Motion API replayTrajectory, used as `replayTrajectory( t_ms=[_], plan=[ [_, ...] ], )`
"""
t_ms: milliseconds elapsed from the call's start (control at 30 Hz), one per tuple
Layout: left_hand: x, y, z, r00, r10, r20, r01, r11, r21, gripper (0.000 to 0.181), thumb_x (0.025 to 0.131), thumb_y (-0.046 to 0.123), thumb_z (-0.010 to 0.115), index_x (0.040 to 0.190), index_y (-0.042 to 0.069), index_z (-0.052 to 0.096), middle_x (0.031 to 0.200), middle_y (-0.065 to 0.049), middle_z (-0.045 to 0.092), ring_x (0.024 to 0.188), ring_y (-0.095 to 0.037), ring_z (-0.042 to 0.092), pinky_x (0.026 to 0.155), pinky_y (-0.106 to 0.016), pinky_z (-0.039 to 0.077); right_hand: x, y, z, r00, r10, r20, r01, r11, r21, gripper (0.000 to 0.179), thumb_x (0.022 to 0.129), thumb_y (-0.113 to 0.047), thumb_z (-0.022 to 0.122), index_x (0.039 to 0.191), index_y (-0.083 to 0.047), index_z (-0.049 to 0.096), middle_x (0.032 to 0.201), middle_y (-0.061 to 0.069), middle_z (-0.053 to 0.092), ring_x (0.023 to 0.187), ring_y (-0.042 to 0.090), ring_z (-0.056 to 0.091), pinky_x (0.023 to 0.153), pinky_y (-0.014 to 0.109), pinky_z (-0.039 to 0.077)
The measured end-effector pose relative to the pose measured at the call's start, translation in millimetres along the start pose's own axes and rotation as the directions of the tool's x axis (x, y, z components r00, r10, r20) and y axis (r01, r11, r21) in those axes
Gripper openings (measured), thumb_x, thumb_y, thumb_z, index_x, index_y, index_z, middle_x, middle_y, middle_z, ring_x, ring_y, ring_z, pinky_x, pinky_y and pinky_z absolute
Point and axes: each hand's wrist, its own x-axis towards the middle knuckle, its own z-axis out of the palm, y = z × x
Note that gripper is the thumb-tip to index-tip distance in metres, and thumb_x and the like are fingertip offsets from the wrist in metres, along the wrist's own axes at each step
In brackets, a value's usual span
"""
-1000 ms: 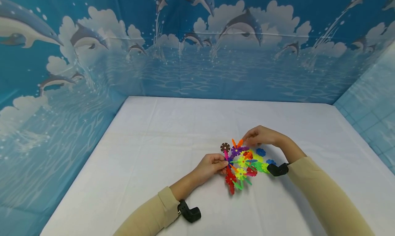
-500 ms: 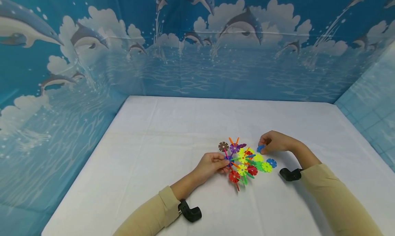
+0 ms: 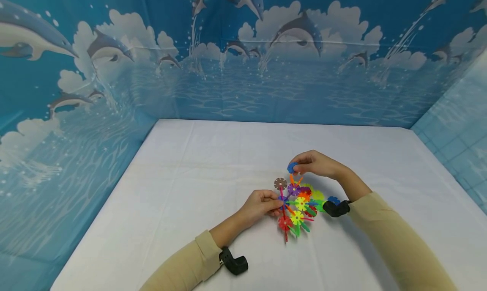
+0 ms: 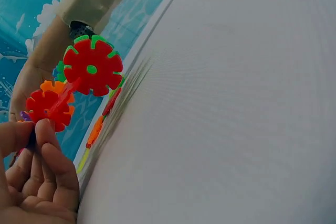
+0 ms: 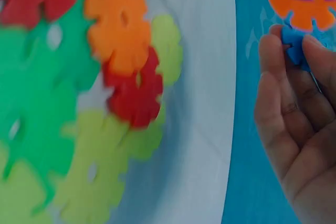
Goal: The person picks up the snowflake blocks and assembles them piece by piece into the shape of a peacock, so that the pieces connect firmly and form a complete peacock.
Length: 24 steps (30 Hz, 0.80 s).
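Observation:
My left hand (image 3: 261, 204) pinches a dark blue notched disc (image 3: 282, 201) at the near-left side of a cluster of interlocking snowflake discs (image 3: 301, 203). Red discs (image 4: 94, 66) of that cluster stick out beyond my thumb and fingertips in the left wrist view. Between thumb and fingers, my right hand (image 3: 318, 164) holds a loose-looking blue snowflake disc (image 3: 292, 167). It is right above the orange discs (image 3: 292, 179) at the cluster's top. In the right wrist view this blue disc (image 5: 295, 45) overlaps the edge of an orange disc (image 5: 302, 11).
A second blue disc (image 3: 333, 200) lies to the right, partly behind the black wrist camera (image 3: 336, 208). Yellow and green discs (image 3: 317, 195) are at the cluster's right side. The white-covered table (image 3: 213, 151) meets a dolphin-print curtain (image 3: 236, 92) at its far edge.
My right hand reached right, picked up a blue disc and brought it back left, over the cluster's top. My left hand keeps its hold while the cluster tilts slightly.

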Motion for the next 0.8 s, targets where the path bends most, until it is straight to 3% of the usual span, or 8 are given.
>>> replayTrajectory(
  t_ms=[333,600,800],
  plan=[
    [-1.0,1.9,-1.2,1.000,-0.023,0.017,0.022,0.999,0.032,0.023,0.093,-0.001,0.057,0.104,-0.021,0.055,0.068,0.006,0.061,0.060,-0.003,0.059,0.060,-0.019,0.051,19.8,-8.1,9.3,0.987,-0.064,0.151,0.056,0.997,0.058,0.022,0.100,-0.008,0.054,0.110,0.011,0.060,0.093,0.011,0.064,0.086,0.028,0.062,0.077,0.043,0.051],
    [-1.1,0.7,-2.7,0.999,-0.013,0.035,0.013,1.000,0.014,0.022,0.093,-0.001,0.056,0.103,-0.021,0.054,0.069,0.007,0.060,0.060,-0.004,0.058,0.061,-0.018,0.050,20.7,-8.1,12.8,0.984,-0.035,0.174,0.030,0.999,0.026,0.024,0.100,-0.009,0.055,0.110,0.012,0.061,0.097,0.015,0.063,0.084,0.037,0.055,0.077,0.043,0.050],
    [-0.6,-1.0,-2.1,0.999,-0.005,0.034,0.004,1.000,0.017,0.022,0.094,-0.001,0.055,0.101,-0.022,0.053,0.069,0.007,0.059,0.060,-0.003,0.057,0.060,-0.019,0.050,20.9,-7.8,12.6,0.980,-0.072,0.187,0.078,0.997,-0.025,0.020,0.100,-0.009,0.055,0.107,0.008,0.065,0.093,0.007,0.066,0.083,0.036,0.056,0.076,0.039,0.052]
  ],
)
